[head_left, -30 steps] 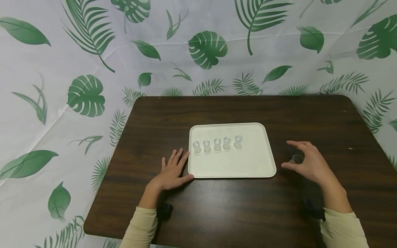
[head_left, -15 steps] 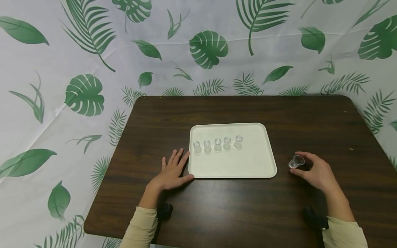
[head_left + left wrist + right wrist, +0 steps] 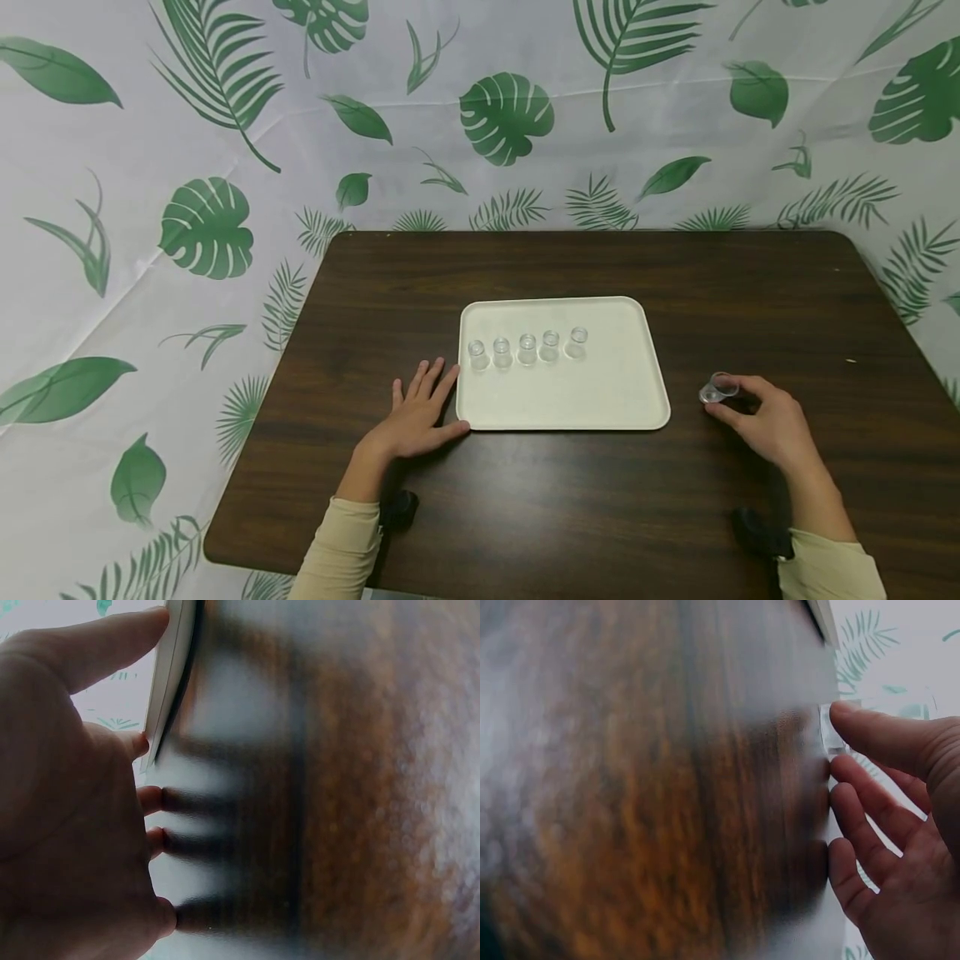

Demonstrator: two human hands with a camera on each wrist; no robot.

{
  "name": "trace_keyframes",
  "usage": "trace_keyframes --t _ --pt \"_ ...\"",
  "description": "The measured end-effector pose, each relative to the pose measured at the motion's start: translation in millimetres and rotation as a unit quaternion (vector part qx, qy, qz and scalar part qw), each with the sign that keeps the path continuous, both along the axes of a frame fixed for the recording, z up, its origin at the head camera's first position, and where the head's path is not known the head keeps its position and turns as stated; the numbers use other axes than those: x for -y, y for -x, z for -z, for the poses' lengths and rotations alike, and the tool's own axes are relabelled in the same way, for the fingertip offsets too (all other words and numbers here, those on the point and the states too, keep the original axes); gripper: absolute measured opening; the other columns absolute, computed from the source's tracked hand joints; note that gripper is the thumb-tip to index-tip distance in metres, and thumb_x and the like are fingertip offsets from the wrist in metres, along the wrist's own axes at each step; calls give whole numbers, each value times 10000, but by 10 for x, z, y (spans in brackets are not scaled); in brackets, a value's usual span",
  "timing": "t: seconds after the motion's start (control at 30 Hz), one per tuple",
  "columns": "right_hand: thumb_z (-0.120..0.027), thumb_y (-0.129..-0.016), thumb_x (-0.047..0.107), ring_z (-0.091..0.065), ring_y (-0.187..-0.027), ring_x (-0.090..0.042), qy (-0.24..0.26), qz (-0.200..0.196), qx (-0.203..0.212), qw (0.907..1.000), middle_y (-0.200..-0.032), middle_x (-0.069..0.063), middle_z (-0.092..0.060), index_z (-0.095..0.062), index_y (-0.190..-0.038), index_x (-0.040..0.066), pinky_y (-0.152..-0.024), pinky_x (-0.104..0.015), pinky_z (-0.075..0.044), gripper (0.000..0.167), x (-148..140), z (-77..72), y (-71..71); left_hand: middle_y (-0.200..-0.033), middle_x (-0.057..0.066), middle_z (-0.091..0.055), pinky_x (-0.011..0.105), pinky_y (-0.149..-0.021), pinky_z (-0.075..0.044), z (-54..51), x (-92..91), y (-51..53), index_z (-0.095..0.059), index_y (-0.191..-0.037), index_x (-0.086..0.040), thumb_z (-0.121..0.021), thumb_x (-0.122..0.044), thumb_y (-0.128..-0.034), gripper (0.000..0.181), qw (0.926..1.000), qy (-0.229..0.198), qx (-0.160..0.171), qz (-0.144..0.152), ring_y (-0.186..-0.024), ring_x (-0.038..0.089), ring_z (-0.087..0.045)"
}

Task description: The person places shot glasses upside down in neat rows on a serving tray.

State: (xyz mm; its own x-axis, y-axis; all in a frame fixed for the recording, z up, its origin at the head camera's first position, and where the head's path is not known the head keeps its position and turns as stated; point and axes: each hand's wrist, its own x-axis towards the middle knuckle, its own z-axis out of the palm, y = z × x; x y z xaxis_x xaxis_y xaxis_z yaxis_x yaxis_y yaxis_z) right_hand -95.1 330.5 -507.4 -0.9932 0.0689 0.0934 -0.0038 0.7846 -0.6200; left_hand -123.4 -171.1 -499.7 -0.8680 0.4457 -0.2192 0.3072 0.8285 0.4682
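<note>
My right hand (image 3: 772, 421) pinches a small clear cup (image 3: 722, 386) between thumb and fingers, to the right of the tray. The cup stands on or just above the table, and the right wrist view shows only part of this clear cup (image 3: 831, 729) beyond the thumb. My left hand (image 3: 411, 421) lies with spread, straight fingers at the left edge of the cream tray (image 3: 562, 408), its thumb touching the front-left corner. In the left wrist view the left hand (image 3: 71, 802) rests its fingertips on the table. Several small clear cups (image 3: 527, 350) stand in a row on the tray.
The dark wood table (image 3: 570, 508) reaches back to a white curtain (image 3: 420, 125) printed with green leaves. The tray has a low raised rim. Dark wrist devices (image 3: 757, 532) sit at both sleeves.
My right thumb and fingers have closed from a wide spread onto the cup, and the hand has shifted slightly toward me. The left hand and the tray have stayed put.
</note>
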Motion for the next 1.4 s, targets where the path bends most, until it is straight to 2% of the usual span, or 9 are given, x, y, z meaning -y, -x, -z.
trace_keyframes --t 0.3,0.63,0.77,0.97,1.07,1.17,1.3,1.33,1.4 --pt "-769 -865 210 -575 -977 -439 -98 80 -25 9999 -1151 -311 -609 -639 -1184 -23 -775 -554 -424 416 -13 16 4 -1640 133 3 699 -1065 55 0 10 -4 -93 -1598 -176 -556 -562 -939 893 10000 -42 5 1 -1484 346 95" --pt "-791 -837 162 -590 -824 -335 -286 41 -214 9994 -965 -234 -662 -648 -1128 -25 -646 -320 -399 375 -51 -23 17 -1638 143 -8 708 -1059 52 15 15 -2 -107 -1597 -172 -565 -547 -941 884 10000 -48 -19 15 -1483 359 86" --pt "-797 -825 130 -612 -805 -308 -272 60 -323 9991 -947 -244 -670 -647 -1115 -34 -621 -246 -388 365 -72 -73 47 -1639 139 -3 702 -1063 55 5 11 -3 -97 -1598 -176 -561 -559 -938 893 10000 -53 -10 6 -1484 355 85" --pt "-774 -854 153 -566 -752 6 -119 183 -246 9995 -979 -243 -680 -640 -1159 -20 -610 -161 -403 375 -34 -178 97 -1640 132 4 701 -1064 54 15 22 -2 -88 -1598 -181 -555 -566 -938 896 10000 -31 -13 4 -1484 349 90" --pt "-775 -849 134 -512 -736 87 -59 161 -387 9991 -972 -231 -676 -639 -1166 -24 -606 -145 -400 380 19 -222 134 -1640 135 0 706 -1061 50 20 21 3 -98 -1598 -178 -556 -565 -937 892 10000 -27 -28 8 -1484 355 88" --pt "-784 -831 87 -554 -745 -9 -47 56 -599 9982 -988 -222 -649 -638 -1166 -40 -613 -103 -391 386 86 -246 193 -1640 132 2 705 -1062 50 21 17 8 -97 -1598 -181 -551 -570 -936 892 10000 -10 -16 7 -1484 352 91" --pt "-779 -821 36 -596 -807 -248 -35 -142 -774 9969 -1032 -198 -607 -646 -1158 -48 -635 -46 -371 372 203 -269 279 -1641 129 4 706 -1061 51 35 16 13 -102 -1598 -182 -551 -572 -936 890 10000 20 16 -1 -1484 347 98" --pt "-776 -821 31 -591 -825 -294 -45 -187 -790 9967 -1040 -192 -600 -651 -1151 -42 -638 -51 -372 360 236 -277 299 -1641 128 5 706 -1062 51 37 16 12 -101 -1598 -184 -551 -574 -935 891 10000 32 19 0 -1483 346 100" --pt "-768 -823 26 -594 -825 -307 -111 -309 -815 9961 -1051 -183 -595 -663 -1137 -30 -644 -106 -404 336 302 -289 339 -1641 126 8 705 -1063 49 36 14 9 -97 -1598 -185 -550 -577 -935 894 10000 45 23 -2 -1484 343 101"
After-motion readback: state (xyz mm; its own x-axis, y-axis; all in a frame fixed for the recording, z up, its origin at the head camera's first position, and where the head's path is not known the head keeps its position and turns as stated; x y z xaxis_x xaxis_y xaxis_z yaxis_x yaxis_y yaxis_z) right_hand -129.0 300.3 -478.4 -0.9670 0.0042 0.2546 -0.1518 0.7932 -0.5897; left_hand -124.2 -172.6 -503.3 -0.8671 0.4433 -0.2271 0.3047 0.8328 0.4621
